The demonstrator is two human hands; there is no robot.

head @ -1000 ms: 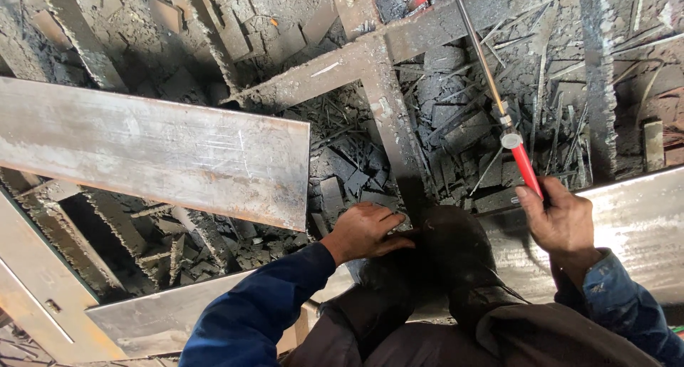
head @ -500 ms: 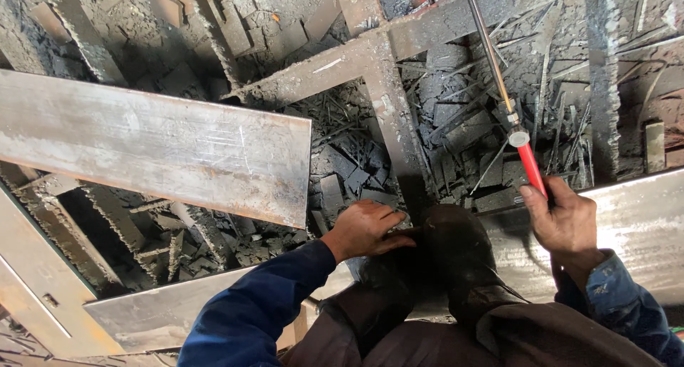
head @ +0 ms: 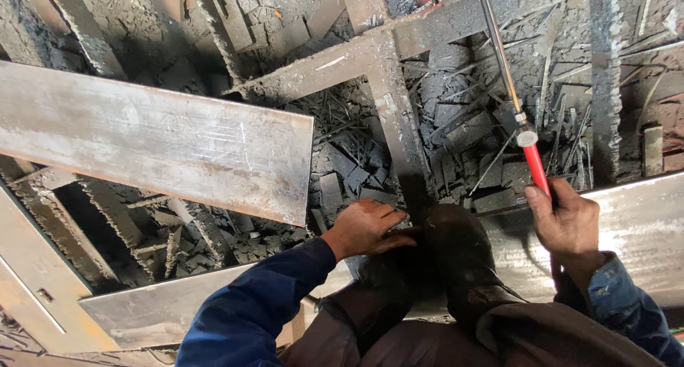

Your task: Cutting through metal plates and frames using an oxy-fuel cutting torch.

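The left hand [head: 365,228] lies palm down, fingers spread and flat, blue sleeve reaching forward. The right hand [head: 568,221] is raised, its grip closed, fingers curled.

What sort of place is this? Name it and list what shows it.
Most likely a metal-cutting or fabrication yard. Broad steel plates lie over a grid of slag-crusted support bars, with dark offcuts and scrap piled below. The right hand grips a long red-handled torch-like tool; the left hand rests at a plate's edge.

Long thin torch [head: 519,117] with red grip and metal tube, angled up-left over scrap.
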